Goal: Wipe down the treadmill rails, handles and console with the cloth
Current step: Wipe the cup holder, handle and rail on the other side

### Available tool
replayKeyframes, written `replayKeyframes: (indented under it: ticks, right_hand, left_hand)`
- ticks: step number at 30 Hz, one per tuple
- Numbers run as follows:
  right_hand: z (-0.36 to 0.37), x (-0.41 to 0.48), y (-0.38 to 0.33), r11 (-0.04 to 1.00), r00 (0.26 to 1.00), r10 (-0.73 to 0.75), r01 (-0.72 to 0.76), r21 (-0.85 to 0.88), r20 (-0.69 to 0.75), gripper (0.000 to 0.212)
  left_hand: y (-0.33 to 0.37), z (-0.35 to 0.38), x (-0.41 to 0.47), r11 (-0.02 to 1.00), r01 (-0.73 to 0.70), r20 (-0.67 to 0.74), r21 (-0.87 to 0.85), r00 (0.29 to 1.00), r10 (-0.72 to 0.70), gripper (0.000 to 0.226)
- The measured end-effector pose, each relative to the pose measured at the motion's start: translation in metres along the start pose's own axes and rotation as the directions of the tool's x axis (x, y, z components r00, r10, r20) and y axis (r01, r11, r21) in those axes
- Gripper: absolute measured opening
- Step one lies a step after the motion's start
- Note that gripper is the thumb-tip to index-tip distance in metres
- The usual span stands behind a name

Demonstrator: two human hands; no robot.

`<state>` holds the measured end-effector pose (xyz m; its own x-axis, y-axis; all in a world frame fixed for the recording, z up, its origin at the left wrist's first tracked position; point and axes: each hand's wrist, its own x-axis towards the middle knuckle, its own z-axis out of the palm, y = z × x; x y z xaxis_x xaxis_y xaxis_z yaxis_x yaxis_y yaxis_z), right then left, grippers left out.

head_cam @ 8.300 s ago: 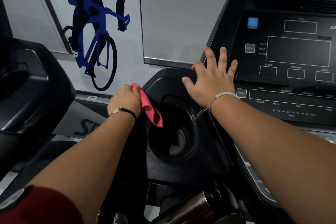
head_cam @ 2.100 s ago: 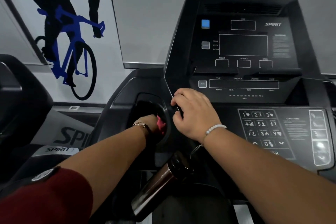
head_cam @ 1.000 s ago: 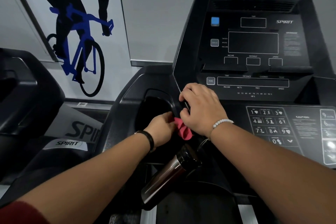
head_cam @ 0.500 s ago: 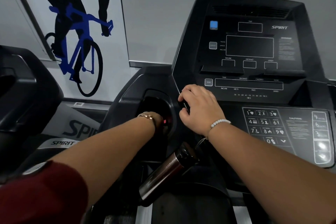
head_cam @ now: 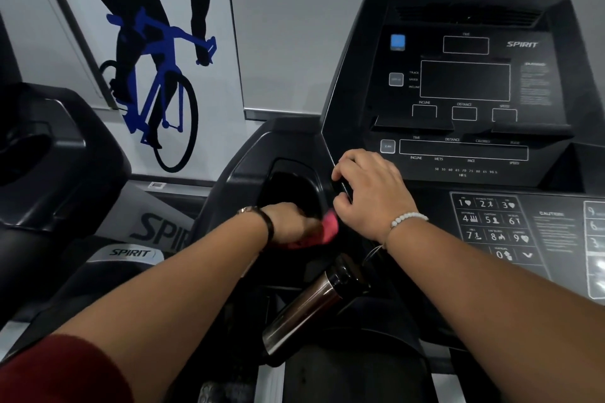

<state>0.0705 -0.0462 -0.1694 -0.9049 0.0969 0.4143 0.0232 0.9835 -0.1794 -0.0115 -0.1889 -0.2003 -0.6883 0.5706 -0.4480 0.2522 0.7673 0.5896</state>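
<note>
A black treadmill console (head_cam: 465, 82) fills the right half of the view, with a keypad (head_cam: 491, 226) below its displays. Left of it is a round cup holder (head_cam: 294, 186) sunk into the console's left wing. My left hand (head_cam: 291, 222) grips a pink cloth (head_cam: 329, 227) at the near rim of that cup holder. The cloth shows only as a small bunch beside my fingers. My right hand (head_cam: 370, 193) has its fingers curled over the console's left edge, just right of the cup holder.
A steel flask with a black lid (head_cam: 311, 301) leans below the cup holder, between my forearms. Another treadmill (head_cam: 49, 154) stands to the left. A wall panel with a blue bicycle picture (head_cam: 157, 75) is behind.
My left hand has drawn the cloth back from inside the cup holder to its near rim, so more pink shows. My right hand has kept its hold on the console edge.
</note>
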Motion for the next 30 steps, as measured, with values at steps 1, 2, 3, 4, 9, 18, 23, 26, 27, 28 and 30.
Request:
replayKeyframes:
  ticks: [1,2,3,4,9,18,23,26,27,28,30]
  right_hand:
    - [0.0,0.0,0.0,1.0,1.0,0.0,0.0,-0.007,0.002,0.024]
    - [0.001,0.0,-0.001,1.0,1.0,-0.002,0.002,-0.013,0.004,0.024]
    - [0.001,0.0,0.0,1.0,1.0,-0.004,0.004,-0.017,0.003,0.024]
    - [0.002,0.0,-0.001,1.0,1.0,-0.008,0.008,-0.018,0.001,0.024]
    - [0.002,0.0,0.002,1.0,1.0,-0.01,0.01,-0.003,-0.003,0.024]
    - [0.003,-0.001,0.002,1.0,0.999,-0.021,0.021,0.0,-0.033,0.022]
    - [0.004,0.0,0.002,0.999,0.999,-0.035,0.034,-0.011,-0.037,0.021]
    - [0.005,0.001,0.003,0.999,0.999,-0.041,0.041,-0.013,-0.035,0.022]
    - [0.005,0.001,0.004,0.999,0.999,-0.042,0.041,-0.013,-0.035,0.023]
    - [0.006,0.001,0.004,0.999,0.998,-0.043,0.042,-0.012,-0.036,0.023]
    - [0.006,0.0,0.005,0.999,0.998,-0.04,0.04,-0.005,-0.045,0.023]
  left_hand:
    - [-0.007,0.002,-0.001,0.994,-0.061,-0.033,0.088,0.997,0.064,0.058]
    - [-0.013,0.004,-0.005,0.973,-0.1,-0.067,0.206,0.991,0.116,0.065]
    - [-0.019,0.007,-0.007,0.945,-0.152,-0.096,0.29,0.978,0.187,0.066]
    - [-0.025,0.009,-0.009,0.93,-0.211,-0.116,0.302,0.96,0.256,0.063]
    - [-0.06,0.021,-0.029,0.763,-0.534,-0.134,0.366,0.781,0.611,0.056]
    - [-0.04,0.033,-0.023,0.841,-0.116,-0.331,0.529,0.884,0.33,0.085]
    - [-0.033,0.037,-0.027,0.774,-0.395,-0.109,0.495,0.855,0.507,0.072]
    - [-0.03,0.035,-0.032,0.765,-0.446,-0.031,0.465,0.855,0.517,0.06]
    - [-0.03,0.038,-0.027,0.776,-0.457,-0.038,0.435,0.851,0.523,0.051]
    - [-0.029,0.04,-0.024,0.798,-0.477,-0.052,0.369,0.846,0.53,0.045]
    - [-0.024,0.046,-0.016,0.856,-0.511,-0.143,0.082,0.844,0.517,0.041]
